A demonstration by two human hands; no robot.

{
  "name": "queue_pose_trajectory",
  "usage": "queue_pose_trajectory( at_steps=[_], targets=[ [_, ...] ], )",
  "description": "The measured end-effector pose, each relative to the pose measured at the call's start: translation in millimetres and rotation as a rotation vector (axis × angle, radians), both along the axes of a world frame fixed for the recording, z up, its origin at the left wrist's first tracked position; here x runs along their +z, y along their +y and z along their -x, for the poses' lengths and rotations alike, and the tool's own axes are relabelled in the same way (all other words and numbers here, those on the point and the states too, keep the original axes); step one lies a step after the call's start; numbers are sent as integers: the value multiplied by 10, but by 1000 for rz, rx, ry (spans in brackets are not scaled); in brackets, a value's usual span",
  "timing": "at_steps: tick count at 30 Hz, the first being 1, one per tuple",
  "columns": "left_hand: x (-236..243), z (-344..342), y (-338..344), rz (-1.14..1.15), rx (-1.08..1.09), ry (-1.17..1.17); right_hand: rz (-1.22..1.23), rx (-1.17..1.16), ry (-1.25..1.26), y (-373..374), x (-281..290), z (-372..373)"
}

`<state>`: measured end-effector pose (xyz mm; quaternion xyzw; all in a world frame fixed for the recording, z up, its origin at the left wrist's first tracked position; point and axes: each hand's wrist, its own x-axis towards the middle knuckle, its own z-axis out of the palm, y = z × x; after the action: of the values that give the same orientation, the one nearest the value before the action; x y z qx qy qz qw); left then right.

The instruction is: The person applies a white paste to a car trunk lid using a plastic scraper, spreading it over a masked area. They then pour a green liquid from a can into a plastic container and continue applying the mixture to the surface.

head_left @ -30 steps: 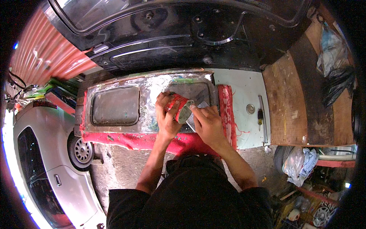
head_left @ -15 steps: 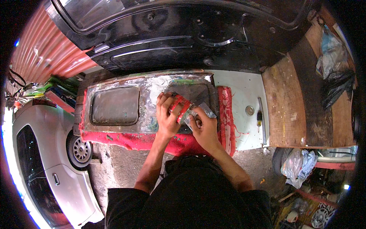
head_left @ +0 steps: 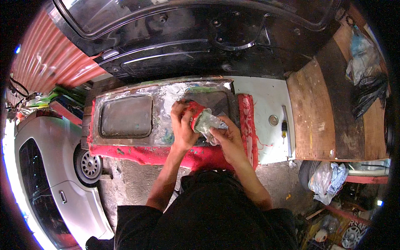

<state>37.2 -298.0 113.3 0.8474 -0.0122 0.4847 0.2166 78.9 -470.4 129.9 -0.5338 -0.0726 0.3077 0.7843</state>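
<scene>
My left hand (head_left: 183,125) is wrapped round a red can (head_left: 194,113), which it holds tilted with its mouth toward my right hand. A crumpled, whitish see-through plastic piece (head_left: 207,123), perhaps a bag, lies against the can's mouth. My right hand (head_left: 228,135) pinches this plastic with closed fingers. What is inside the can is hidden. Both hands are above a worn panel (head_left: 160,112) with paint and white smears and two recessed, dark rounded rectangles. Red cloth (head_left: 143,156) lies under the panel and hangs over the near edge.
A large black vehicle panel (head_left: 175,54) stands along the far side. At right are a white board (head_left: 268,146), a round metal lid (head_left: 273,120), a screwdriver (head_left: 284,128), a metal rod (head_left: 288,143) and wooden boards (head_left: 312,112). A silver car (head_left: 62,166) is at left.
The can has turned so its mouth shows more toward my right hand. My right hand has shifted slightly right, and more crumpled plastic shows between the hands.
</scene>
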Motion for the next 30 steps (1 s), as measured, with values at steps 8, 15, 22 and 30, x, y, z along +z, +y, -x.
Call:
queue_pose_trajectory(
  at_steps=[8,15,22,30],
  targets=[
    [139,18,-110,169,-9,55,351,-114,-937,-119,417,-162],
    [410,24,-111,192,-119,250,476,32,-1614,-167,445,-349],
    [609,-1,-34,56,-186,370,561,151,-1622,-139,504,-464],
    [564,-19,-75,-42,-97,355,560,42,-1116,-118,384,-254]
  ],
)
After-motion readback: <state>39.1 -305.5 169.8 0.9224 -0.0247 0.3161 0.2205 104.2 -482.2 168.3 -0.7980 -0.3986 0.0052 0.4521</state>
